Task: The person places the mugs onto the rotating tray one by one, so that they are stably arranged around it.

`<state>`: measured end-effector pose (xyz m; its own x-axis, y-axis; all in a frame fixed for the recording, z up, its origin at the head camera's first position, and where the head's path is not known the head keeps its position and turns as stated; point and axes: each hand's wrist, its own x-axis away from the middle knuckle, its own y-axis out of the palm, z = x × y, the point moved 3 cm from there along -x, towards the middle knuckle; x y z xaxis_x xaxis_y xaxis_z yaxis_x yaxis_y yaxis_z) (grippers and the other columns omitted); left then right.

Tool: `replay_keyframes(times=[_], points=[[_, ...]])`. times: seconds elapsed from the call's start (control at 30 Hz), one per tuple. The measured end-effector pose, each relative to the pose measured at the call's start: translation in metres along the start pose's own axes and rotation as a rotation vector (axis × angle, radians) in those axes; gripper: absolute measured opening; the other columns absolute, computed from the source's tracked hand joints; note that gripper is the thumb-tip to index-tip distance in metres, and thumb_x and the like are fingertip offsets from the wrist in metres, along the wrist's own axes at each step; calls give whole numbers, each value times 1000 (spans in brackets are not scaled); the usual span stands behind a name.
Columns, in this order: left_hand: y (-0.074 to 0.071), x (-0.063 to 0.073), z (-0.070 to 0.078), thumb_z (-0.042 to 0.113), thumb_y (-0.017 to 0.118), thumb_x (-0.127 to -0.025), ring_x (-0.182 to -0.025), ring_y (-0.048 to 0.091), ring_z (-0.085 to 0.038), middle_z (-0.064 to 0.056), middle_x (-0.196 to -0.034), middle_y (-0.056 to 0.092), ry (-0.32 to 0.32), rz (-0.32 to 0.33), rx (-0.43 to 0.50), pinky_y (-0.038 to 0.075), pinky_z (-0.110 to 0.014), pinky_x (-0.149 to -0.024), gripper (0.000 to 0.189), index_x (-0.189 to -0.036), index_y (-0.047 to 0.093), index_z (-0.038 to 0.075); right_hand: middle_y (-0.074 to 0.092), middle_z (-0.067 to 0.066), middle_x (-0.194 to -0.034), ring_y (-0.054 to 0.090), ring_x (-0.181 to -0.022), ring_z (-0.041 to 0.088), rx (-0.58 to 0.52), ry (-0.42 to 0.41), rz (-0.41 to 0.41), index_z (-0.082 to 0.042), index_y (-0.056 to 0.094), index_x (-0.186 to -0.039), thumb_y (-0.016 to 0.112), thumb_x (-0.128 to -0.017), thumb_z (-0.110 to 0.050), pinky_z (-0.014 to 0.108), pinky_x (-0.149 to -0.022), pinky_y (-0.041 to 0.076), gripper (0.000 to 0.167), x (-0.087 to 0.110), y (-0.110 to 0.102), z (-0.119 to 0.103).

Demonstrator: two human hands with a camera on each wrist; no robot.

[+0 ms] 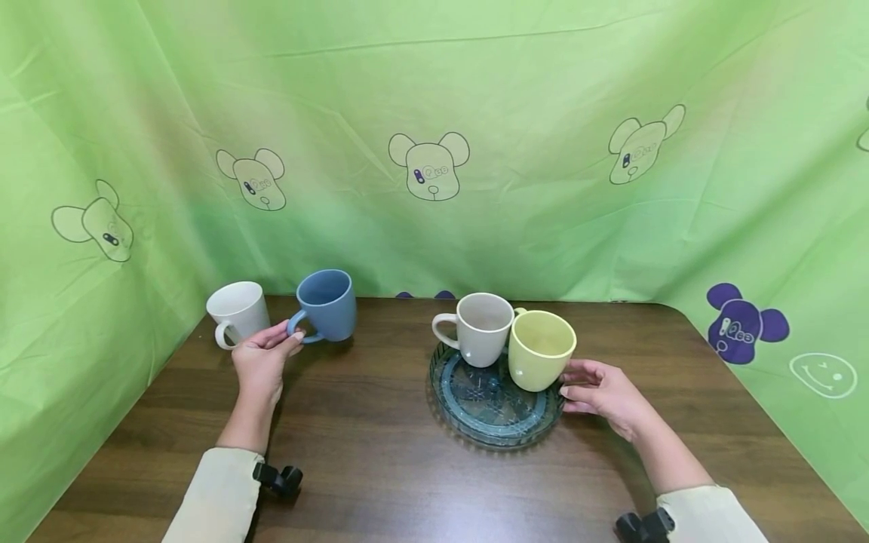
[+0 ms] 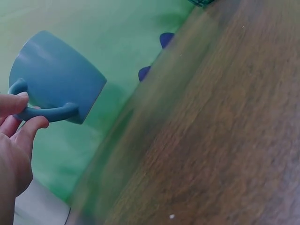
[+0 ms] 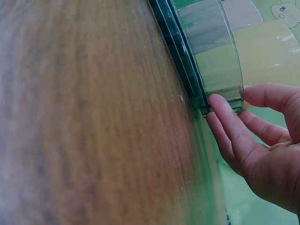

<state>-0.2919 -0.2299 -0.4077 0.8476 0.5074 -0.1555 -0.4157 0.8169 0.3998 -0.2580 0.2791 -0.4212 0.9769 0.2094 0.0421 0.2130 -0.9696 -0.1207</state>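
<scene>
By its handle, my left hand (image 1: 263, 362) pinches a blue mug (image 1: 329, 305). The left wrist view has this blue mug (image 2: 56, 77) raised above the table, its handle between thumb and fingers. Just left of that hand stands a white mug (image 1: 239, 311). My right hand (image 1: 604, 392) holds the right rim of a round, clear blue-green glass tray (image 1: 498, 431). In the right wrist view, the thumb is at the rim and the fingertips (image 3: 216, 101) touch the tray's outer wall. A light grey mug (image 1: 482, 332) and a yellow mug (image 1: 541, 351) stand upright on the tray, side by side.
Everything is on a dark brown wooden table (image 1: 366, 452). A green cloth (image 1: 516, 226) printed with bear faces hangs behind the back edge and along both sides. Black camera mounts sit on both wrists.
</scene>
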Motion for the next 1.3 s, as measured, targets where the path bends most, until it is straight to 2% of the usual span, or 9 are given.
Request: replay_keyframes(times=[0.43,0.57,0.67,0.9,1.13,1.3], points=[[8,9,5,-19,76,-72,-71,72,-17,-5,-73,73,-13,-50,1,60,-31,-65,30,-83,77,9,53,29,-117,66,-91,17,3,-1,4,26,25,-136,61,-85,12,38,-79,59,64,0,0,0],[11,11,7,-18,76,-72,-72,72,-19,-6,-73,73,-10,-72,13,60,-31,-64,30,-83,77,10,55,26,-116,66,-91,17,2,-1,4,26,25,-136,61,-85,12,38,-79,59,64,0,0,0],[13,13,7,-19,76,-72,-71,72,-19,-6,-73,73,-9,-86,28,60,-32,-64,30,-82,77,10,56,25,-115,66,-90,17,1,0,3,27,25,-136,61,-84,12,38,-79,59,64,0,1,0],[20,18,9,-27,66,-75,-69,72,-16,-6,-73,73,-7,-128,70,60,-31,-63,40,-80,77,11,50,35,-120,66,-91,17,2,5,1,26,24,-136,60,-85,12,38,-80,59,64,1,1,1],[28,25,13,-27,65,-75,-69,72,-15,-5,-73,73,13,-172,66,60,-30,-63,42,-80,77,13,48,36,-123,66,-91,17,-2,8,-5,26,24,-137,60,-85,12,38,-80,59,64,0,0,3],[32,30,13,-28,65,-74,-69,72,-14,-6,-74,73,13,-195,63,60,-30,-63,38,-81,76,8,45,39,-125,66,-90,18,-6,11,-9,25,23,-137,60,-86,12,38,-80,59,65,1,1,2]])
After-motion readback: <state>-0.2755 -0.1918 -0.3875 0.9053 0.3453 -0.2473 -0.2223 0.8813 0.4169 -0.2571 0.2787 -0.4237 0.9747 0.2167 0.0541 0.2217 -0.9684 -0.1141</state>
